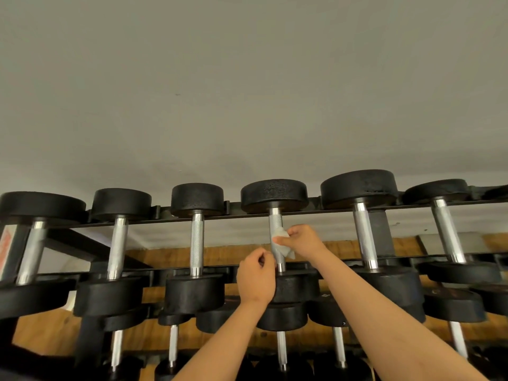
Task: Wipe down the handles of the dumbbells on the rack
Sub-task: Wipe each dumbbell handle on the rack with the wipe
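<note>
Grey wall [247, 78], black rack [380, 232], wood [170, 255] behind, wipe [280, 239] on handle [275, 220]

This is a gym's weight room: a black metal rack [380, 232] carries rows of dumbbells [196, 199] with round black heads and chrome handles [118, 243] (a second tier sits below), against a plain grey wall [247, 78] and wood panelling [165, 255].

A plain grey-beige wall [247, 78] fills the upper part of the view, with a small dark speck [177, 94] on it. Lower down runs brown wood panelling [225, 253], its grain showing. At the far left edge sits a blurred red-and-white label [6, 244].
</note>
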Demonstrator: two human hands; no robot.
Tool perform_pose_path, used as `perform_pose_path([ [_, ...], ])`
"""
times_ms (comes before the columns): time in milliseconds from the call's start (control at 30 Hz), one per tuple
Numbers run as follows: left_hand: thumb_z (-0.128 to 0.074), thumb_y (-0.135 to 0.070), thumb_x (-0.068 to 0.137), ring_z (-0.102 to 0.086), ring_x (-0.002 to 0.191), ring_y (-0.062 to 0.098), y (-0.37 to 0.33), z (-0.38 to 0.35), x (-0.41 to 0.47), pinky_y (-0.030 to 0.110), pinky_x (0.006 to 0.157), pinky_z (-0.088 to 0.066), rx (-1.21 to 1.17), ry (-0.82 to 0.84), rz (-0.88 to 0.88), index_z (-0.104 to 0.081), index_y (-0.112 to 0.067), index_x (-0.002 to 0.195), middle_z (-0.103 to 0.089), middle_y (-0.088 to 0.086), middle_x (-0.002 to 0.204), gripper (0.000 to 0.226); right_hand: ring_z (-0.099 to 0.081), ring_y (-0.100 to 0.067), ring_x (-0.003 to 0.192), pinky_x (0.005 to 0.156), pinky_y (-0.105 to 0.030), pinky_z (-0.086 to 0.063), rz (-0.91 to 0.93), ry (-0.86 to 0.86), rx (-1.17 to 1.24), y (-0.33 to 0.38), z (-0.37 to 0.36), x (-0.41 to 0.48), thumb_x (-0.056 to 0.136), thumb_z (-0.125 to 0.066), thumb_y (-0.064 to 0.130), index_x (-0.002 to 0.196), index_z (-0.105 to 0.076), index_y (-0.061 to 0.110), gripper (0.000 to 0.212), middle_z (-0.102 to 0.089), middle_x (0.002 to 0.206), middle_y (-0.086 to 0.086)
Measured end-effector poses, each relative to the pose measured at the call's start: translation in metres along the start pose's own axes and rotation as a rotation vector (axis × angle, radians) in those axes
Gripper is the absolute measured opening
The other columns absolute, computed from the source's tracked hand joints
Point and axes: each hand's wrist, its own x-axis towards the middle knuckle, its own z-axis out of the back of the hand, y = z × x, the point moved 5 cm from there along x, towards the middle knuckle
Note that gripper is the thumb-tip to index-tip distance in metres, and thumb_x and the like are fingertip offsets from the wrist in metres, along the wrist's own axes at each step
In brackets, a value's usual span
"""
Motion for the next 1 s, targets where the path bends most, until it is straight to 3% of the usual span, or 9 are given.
perform_pose_path([
  [100, -0.052, -0.015, 0.095, -0.058, 0.068, 0.011, 0.0, 0.0, -0.001, 0.012, 0.06, -0.044, -0.014, -0.001, 0.002, -0.062, -0.009, 0.071, -0.062, 0.004, 0.067, 0.027, -0.058, -0.018, 0.079, 0.072, -0.027, -0.048, 0.035, -0.01, 0.02, -0.003, 0.004, 0.002, 0.085, -0.072, 0.027, 0.088, -0.067, -0.004, 0.032, -0.063, 0.082, -0.008],
  [200, -0.052, -0.014, 0.094, -0.057, 0.068, 0.011, -0.001, 0.0, 0.0, 0.016, 0.061, -0.044, -0.019, -0.001, -0.003, -0.062, -0.008, 0.07, -0.062, 0.005, 0.067, 0.027, -0.059, -0.017, 0.079, 0.067, -0.023, -0.048, 0.034, -0.067, 0.107, -0.012, 0.008, 0.0, 0.086, -0.072, 0.023, 0.08, -0.062, 0.001, 0.025, -0.062, 0.081, -0.008],
  [333, -0.052, -0.013, 0.094, -0.057, 0.068, 0.013, -0.001, 0.001, -0.001, 0.022, 0.061, -0.045, -0.02, 0.004, -0.001, -0.061, -0.009, 0.069, -0.061, 0.003, 0.066, 0.027, -0.066, -0.018, 0.089, 0.075, -0.026, -0.054, -0.052, 0.127, 0.106, -0.016, -0.001, 0.004, 0.085, -0.073, 0.028, 0.096, -0.066, -0.001, 0.031, -0.069, 0.095, -0.007],
  [400, -0.052, -0.013, 0.094, -0.057, 0.069, 0.013, -0.001, 0.001, -0.001, 0.02, 0.06, -0.045, -0.027, 0.005, 0.002, -0.061, -0.009, 0.069, -0.061, 0.003, 0.066, 0.027, -0.067, -0.02, 0.09, 0.076, -0.027, -0.055, -0.046, 0.132, 0.101, -0.017, -0.002, 0.003, 0.085, -0.073, 0.028, 0.101, -0.066, -0.002, 0.035, -0.07, 0.096, -0.009],
  [567, -0.052, -0.013, 0.094, -0.057, 0.07, 0.011, -0.003, 0.001, -0.001, 0.014, 0.062, -0.044, -0.051, 0.02, 0.011, -0.06, -0.015, 0.067, -0.061, 0.001, 0.066, 0.028, -0.066, -0.012, 0.087, 0.064, -0.016, -0.051, -0.04, 0.045, 0.301, -0.033, 0.002, -0.006, 0.091, -0.065, 0.014, 0.095, -0.069, 0.005, 0.011, -0.07, 0.096, -0.006],
  [700, -0.052, -0.013, 0.094, -0.057, 0.07, 0.011, -0.001, 0.001, -0.001, 0.016, 0.063, -0.045, -0.04, 0.022, 0.015, -0.06, -0.014, 0.068, -0.061, 0.002, 0.067, 0.027, -0.067, -0.008, 0.085, 0.063, -0.014, -0.052, -0.029, 0.169, 0.184, -0.026, -0.004, -0.004, 0.088, -0.069, 0.023, 0.091, -0.068, 0.007, 0.016, -0.07, 0.093, -0.002],
  [833, -0.052, -0.013, 0.094, -0.057, 0.07, 0.011, -0.001, 0.001, -0.001, 0.015, 0.063, -0.045, -0.031, 0.03, 0.011, -0.061, -0.015, 0.069, -0.061, 0.002, 0.067, 0.027, -0.067, -0.009, 0.082, 0.064, -0.014, -0.052, 0.015, 0.135, 0.161, -0.025, 0.004, -0.003, 0.087, -0.07, 0.02, 0.087, -0.068, 0.0, 0.02, -0.069, 0.087, -0.004],
  [1000, -0.052, -0.012, 0.094, -0.057, 0.07, 0.011, -0.001, 0.0, -0.001, 0.016, 0.063, -0.044, -0.025, 0.032, 0.01, -0.061, -0.013, 0.069, -0.061, 0.002, 0.067, 0.027, -0.065, -0.007, 0.087, 0.065, -0.015, -0.05, 0.016, 0.247, -0.014, -0.021, -0.006, -0.006, 0.085, -0.073, 0.024, 0.091, -0.067, 0.016, 0.012, -0.069, 0.093, 0.003],
])
